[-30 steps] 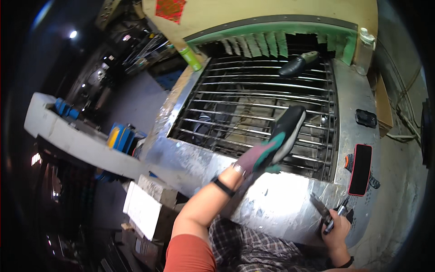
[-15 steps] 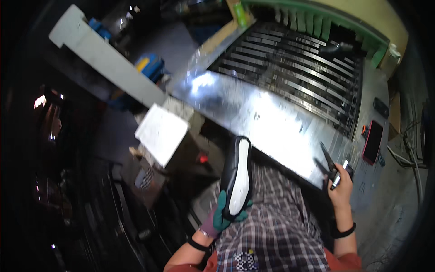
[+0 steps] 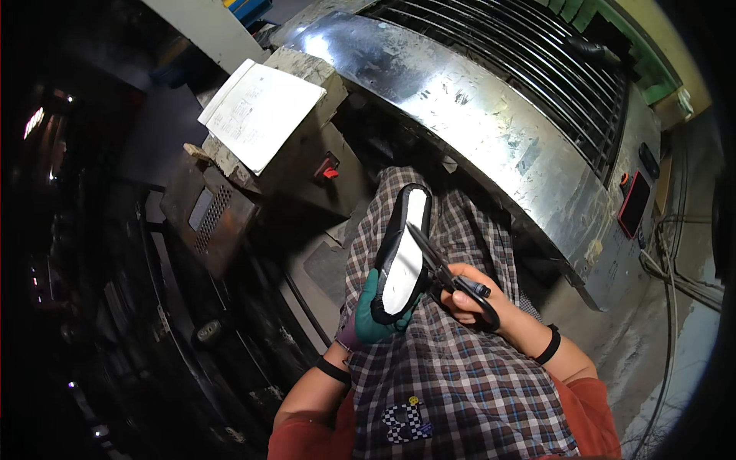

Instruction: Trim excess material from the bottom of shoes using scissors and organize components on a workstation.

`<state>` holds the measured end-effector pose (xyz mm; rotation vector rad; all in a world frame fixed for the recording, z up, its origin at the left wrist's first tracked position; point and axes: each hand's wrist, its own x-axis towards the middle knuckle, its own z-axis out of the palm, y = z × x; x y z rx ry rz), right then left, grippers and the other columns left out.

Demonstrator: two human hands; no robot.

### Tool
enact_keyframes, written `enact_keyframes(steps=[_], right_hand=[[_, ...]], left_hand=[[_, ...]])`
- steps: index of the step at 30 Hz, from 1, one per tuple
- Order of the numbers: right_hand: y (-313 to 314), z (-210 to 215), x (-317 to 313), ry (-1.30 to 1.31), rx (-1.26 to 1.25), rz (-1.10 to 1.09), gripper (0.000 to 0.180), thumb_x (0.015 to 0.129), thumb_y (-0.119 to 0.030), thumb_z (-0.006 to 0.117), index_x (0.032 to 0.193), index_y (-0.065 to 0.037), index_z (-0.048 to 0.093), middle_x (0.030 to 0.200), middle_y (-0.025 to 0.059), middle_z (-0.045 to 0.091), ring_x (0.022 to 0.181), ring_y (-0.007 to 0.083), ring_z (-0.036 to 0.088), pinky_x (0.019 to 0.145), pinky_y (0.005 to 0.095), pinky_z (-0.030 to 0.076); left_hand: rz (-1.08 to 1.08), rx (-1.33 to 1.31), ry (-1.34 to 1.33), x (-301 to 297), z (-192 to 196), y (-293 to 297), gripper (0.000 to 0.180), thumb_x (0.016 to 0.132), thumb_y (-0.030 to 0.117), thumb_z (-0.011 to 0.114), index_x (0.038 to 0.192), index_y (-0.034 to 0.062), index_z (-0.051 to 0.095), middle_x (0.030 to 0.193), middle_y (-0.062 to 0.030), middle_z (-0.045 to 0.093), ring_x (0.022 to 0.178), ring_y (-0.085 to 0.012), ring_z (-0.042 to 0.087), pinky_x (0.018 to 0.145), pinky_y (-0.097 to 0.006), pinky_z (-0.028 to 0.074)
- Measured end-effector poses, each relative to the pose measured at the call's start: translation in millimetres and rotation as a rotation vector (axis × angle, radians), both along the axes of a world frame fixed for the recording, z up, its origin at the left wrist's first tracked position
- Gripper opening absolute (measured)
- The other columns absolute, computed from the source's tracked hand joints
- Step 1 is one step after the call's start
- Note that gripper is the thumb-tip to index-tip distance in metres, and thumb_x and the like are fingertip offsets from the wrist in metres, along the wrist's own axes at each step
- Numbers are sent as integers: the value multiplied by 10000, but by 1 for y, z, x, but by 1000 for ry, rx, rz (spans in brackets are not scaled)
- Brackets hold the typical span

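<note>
My left hand (image 3: 373,310), in a green and purple glove, grips the heel end of a black shoe upper (image 3: 390,249), held sole side up over my lap. A white insole (image 3: 404,264) covers most of its underside, with the black edge folded around it. My bare right hand (image 3: 474,297) is closed around a pair of black scissors (image 3: 437,264). Their pointed tip lies over the white insole near its middle; whether it touches cannot be told. A small dark cylindrical piece (image 3: 479,288) also pokes out of the right hand, its kind unclear.
Ahead is a shiny metal machine table (image 3: 460,100) with a rack of metal bars (image 3: 529,54). A red-edged phone (image 3: 634,204) and a dark device (image 3: 648,161) lie at its right. An open notebook (image 3: 264,111) rests on a box at left, near a red switch (image 3: 330,172).
My right hand has swung in from the metal table's edge, bringing the scissors to the shoe upper. The view has tilted down, and the shoe upper sits slightly higher in it.
</note>
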<state>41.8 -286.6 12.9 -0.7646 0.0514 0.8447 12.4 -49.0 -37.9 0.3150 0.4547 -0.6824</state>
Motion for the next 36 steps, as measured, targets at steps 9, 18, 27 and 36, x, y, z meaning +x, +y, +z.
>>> enact_keyframes(steps=[9,18,27,36], right_hand=[[12,5,8,81,-12,-26,440,918,-193,620,1289,-91,406,778,30,481,549,65,424,476,187,354],[18,1,11,52,-1,40,437,913,-208,632,1266,-75,411,780,23,486,547,54,419,472,182,348],[12,1,6,27,-76,65,448,895,-182,655,1264,-60,432,836,36,530,564,55,446,485,191,367],[-6,32,20,-1348,-1290,268,455,682,-177,737,1108,-93,598,794,132,626,734,291,636,606,374,510]], left_hand=[[36,-451,121,-7,-38,15,534,960,500,433,1325,118,505,1251,-54,601,1125,-216,587,967,-383,473],[27,73,87,-1,-18,7,565,940,599,374,1229,152,564,1036,-35,654,859,-202,628,725,-356,519],[61,-265,57,-6,-30,14,489,970,470,439,1283,109,543,1181,-31,636,1054,-159,614,947,-337,482],[33,-422,44,-9,-31,20,628,948,555,404,1391,111,430,1367,-122,495,1215,-309,516,906,-407,503]])
